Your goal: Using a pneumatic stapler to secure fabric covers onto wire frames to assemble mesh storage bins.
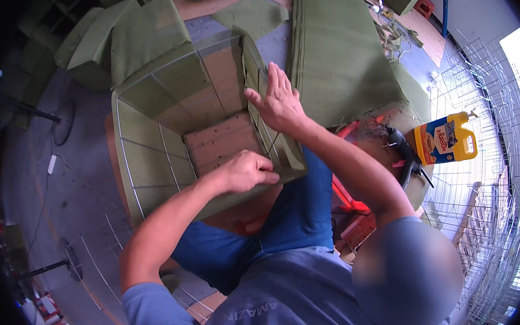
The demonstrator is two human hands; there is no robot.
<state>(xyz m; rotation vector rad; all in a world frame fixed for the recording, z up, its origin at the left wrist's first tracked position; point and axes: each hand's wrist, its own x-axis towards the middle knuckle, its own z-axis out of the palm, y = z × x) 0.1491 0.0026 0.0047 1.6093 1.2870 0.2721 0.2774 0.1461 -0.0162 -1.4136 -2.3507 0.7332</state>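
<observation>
In front of my legs stands an open box [222, 135] with a metal wire frame and green fabric sides. Brown board shows on its bottom and far wall. My left hand [247, 171] is closed at the near right corner, its thumb and fingers pinching the edge of the green fabric [291, 167]. My right hand [278, 102] lies flat against the top of the box's right side, fingers stretched out and thumb apart. It holds nothing.
Stacked green fabric sheets [340, 52] lie right of the box. Nearby are a black gun-shaped tool [403, 148] and a yellow jug [446, 138]. Wire grids [487, 96] pile up at the right. Finished-looking green boxes [146, 40] stand at far left; a thin cable crosses the floor.
</observation>
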